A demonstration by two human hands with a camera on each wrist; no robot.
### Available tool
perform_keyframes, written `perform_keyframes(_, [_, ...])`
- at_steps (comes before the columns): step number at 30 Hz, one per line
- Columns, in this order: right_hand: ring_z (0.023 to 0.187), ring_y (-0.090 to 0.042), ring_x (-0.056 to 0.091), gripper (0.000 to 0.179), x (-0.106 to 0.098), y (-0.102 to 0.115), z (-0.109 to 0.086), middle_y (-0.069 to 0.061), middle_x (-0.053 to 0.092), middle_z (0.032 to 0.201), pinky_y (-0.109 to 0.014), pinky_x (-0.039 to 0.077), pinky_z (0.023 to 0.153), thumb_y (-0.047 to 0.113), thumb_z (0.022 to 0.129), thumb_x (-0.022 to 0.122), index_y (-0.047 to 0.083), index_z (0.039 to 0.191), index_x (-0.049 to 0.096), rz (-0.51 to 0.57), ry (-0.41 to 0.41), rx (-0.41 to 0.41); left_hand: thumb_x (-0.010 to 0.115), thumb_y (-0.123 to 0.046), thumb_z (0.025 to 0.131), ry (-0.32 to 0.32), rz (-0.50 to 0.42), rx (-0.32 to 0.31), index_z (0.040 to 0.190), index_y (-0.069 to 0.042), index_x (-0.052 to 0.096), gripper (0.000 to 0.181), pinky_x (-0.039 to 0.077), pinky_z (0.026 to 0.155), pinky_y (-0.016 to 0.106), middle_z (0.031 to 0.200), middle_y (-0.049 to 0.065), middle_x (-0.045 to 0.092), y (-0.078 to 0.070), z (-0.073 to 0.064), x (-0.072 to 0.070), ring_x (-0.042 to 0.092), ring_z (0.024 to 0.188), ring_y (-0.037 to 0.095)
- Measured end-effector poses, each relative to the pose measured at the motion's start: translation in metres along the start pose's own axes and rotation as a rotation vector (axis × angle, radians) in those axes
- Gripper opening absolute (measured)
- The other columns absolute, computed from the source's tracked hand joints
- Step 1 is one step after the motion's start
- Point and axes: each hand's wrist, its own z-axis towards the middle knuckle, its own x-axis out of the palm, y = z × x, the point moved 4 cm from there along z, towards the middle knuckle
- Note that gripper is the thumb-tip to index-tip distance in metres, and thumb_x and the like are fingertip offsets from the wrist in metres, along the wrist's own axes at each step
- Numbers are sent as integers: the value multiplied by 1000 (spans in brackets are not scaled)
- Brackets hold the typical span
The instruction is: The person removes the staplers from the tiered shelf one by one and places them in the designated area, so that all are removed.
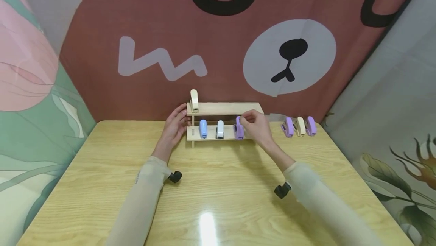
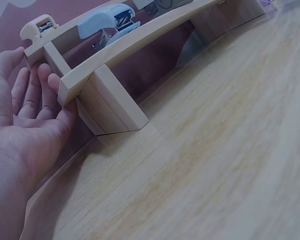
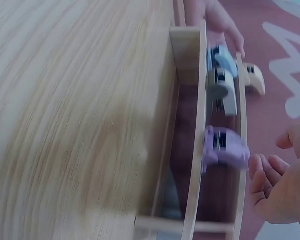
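A two-tier wooden rack [image 1: 225,108] stands at the table's back edge. My left hand [image 1: 175,125] holds its left end, fingers curled at the boards' ends in the left wrist view. On the lower tier sit a blue stapler [image 1: 203,128], a white stapler [image 1: 220,129] and a purple stapler [image 1: 239,128]. A cream stapler [image 1: 193,100] stands on the upper tier's left end. My right hand [image 3: 285,180] is right at the purple stapler's rear end, its thumb apart from the loosely bent fingers.
To the right of the rack, two purple staplers and a cream stapler [image 1: 299,126] stand in a row on the wooden table [image 1: 204,178]. Behind it hangs a curtain [image 1: 225,49] printed with a bear face. Each wrist carries a small black camera [image 1: 175,176].
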Motion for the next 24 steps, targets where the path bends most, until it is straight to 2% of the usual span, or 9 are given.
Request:
perform_keyframes(4, [85, -23, 66, 14, 17, 11, 0, -7, 71, 92, -38, 54, 80, 17, 94, 70, 5, 101, 72, 27, 42, -1, 65, -11, 102, 8, -11, -8, 146, -9, 52, 45, 52, 69, 28, 103, 5, 60, 3, -1, 0, 57, 85, 20])
perform_keyframes(11, [82, -17, 65, 12, 46, 35, 12, 0, 70, 89, -35, 54, 76, 22, 93, 70, 11, 99, 71, 34, 56, -40, 63, -13, 103, 16, 29, 9, 147, -9, 52, 45, 51, 71, 29, 107, 6, 59, 2, 0, 2, 55, 90, 22])
perform_keyframes(16, [81, -16, 65, 12, 65, 51, 21, -1, 69, 88, -33, 54, 75, 21, 92, 71, 11, 98, 70, 28, 72, -80, 63, -11, 103, 30, 15, 11, 146, -9, 53, 43, 51, 70, 29, 106, 6, 59, 1, 1, 2, 56, 89, 22])
perform_keyframes(24, [82, -17, 66, 19, 100, 66, 34, -3, 69, 88, -32, 55, 75, 16, 91, 72, 2, 103, 69, 9, 115, -127, 62, -11, 103, 15, 24, 18, 145, -10, 54, 42, 52, 67, 27, 105, 7, 61, 0, 2, -3, 58, 85, 19])
